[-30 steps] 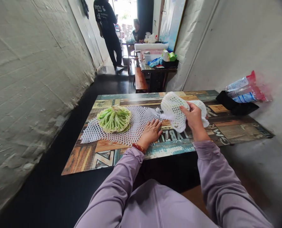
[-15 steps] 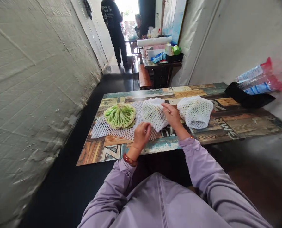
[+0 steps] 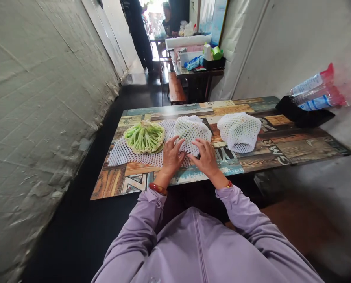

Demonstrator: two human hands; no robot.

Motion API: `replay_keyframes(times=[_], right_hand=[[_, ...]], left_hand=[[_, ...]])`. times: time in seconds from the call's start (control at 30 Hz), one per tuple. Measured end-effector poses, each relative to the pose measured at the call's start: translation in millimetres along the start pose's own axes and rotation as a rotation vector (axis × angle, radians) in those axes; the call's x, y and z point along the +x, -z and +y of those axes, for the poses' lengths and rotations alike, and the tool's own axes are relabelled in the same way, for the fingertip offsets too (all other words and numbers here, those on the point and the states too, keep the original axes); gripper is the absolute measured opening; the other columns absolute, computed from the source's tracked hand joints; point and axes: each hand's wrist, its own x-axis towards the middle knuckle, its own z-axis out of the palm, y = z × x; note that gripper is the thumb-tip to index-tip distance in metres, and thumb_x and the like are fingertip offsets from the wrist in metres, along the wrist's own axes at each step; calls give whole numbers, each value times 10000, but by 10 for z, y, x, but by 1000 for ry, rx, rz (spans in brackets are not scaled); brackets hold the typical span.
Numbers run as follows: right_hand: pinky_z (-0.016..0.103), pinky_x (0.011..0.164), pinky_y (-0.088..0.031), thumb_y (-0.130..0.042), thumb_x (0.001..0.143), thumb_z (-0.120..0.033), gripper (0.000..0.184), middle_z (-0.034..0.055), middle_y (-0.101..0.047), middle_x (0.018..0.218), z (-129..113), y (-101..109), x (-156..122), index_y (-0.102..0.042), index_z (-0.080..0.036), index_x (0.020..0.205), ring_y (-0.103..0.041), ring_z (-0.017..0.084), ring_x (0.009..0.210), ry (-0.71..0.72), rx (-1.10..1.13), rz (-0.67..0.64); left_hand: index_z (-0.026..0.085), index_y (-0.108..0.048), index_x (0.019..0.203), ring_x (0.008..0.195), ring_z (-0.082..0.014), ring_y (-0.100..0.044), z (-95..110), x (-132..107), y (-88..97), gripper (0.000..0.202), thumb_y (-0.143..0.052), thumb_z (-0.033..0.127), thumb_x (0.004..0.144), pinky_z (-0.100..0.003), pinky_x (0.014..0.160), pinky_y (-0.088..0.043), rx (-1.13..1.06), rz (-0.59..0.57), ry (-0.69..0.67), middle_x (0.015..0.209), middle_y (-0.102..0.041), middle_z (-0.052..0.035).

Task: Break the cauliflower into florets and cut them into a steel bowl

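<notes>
A cauliflower head (image 3: 144, 137) lies stem side up on a flat sheet of white foam netting (image 3: 119, 155) at the table's left. Right of it sits a netting-wrapped bundle (image 3: 193, 127), with pale green showing through the mesh. At this bundle's near edge, my left hand (image 3: 172, 159) curves with thumb and fingers apart. Facing it, my right hand (image 3: 206, 159) is likewise curved and open at the near right edge. Whether the fingertips pinch the mesh is hard to see. Farther right stands a second wrapped bundle (image 3: 239, 131), apart from both hands.
The wood-patterned table (image 3: 261, 167) runs along a white wall on the right. A black holder (image 3: 303, 114) with plastic-wrapped packs is at its right end. Beyond are a bench (image 3: 176, 88), another table with a blue packet (image 3: 194, 63), and a standing person (image 3: 137, 31).
My left hand has opened from a closed shape and moved up to the bundle's near edge. My right hand has come down from the bundle's right side to its front. The view has tilted slightly.
</notes>
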Motion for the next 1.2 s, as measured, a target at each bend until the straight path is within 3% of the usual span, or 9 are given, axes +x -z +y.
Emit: replay_keyframes(times=[0.17,0.37,0.53,0.67,0.9,1.03,1.2], right_hand=[[424,980,-479,-610,952,-302,164,79,-704,1155,95,-57,12,-709,-234,1064,-623,244,1102,-26,-14,84],[405,926,-515,-518,999,-338,227,70,-749,999,187,93,67,-713,-222,981,-676,227,975,-129,79,200],[406,918,-522,-521,990,-321,211,72,-752,1011,82,141,91,-705,-224,1023,-680,232,976,-112,99,187],[404,932,-512,-496,988,-259,222,72,-752,1035,-3,187,74,-702,-220,1057,-679,223,993,-88,95,191],[402,958,-465,-539,956,-239,217,64,-741,1099,-22,268,-15,-695,-229,1106,-656,228,1057,-55,-12,98],[403,977,-444,-604,926,-261,236,62,-723,1145,-32,205,-42,-685,-241,1146,-632,236,1094,-41,-35,58],[393,940,-451,-548,905,-167,279,56,-708,1116,22,66,-24,-705,-248,1121,-622,233,1052,-48,-53,49]], left_hand=[[202,-701,1013,1127,-234,-602,-56,188,0,175,-561,157,915,-413,1025,-456,-142,28,-51,1157,-701,-84],[197,-651,928,850,-185,-620,100,97,110,163,-527,291,977,-326,806,-484,-285,49,-2,885,-679,-48],[200,-595,902,819,-180,-583,230,21,165,173,-483,294,995,-308,761,-459,-266,100,48,826,-620,-30],[203,-564,906,826,-189,-565,386,26,196,165,-460,288,1002,-318,765,-444,-220,108,7,826,-603,-34],[207,-556,910,797,-202,-559,519,-43,180,168,-441,292,999,-337,747,-438,-141,2,15,817,-607,-46],[208,-562,912,843,-216,-577,520,-1,173,127,-494,294,976,-353,778,-443,-67,-59,-8,862,-635,-59],[200,-585,979,881,-236,-604,539,78,174,134,-547,326,959,-374,793,-441,73,-194,-39,900,-667,-64]])
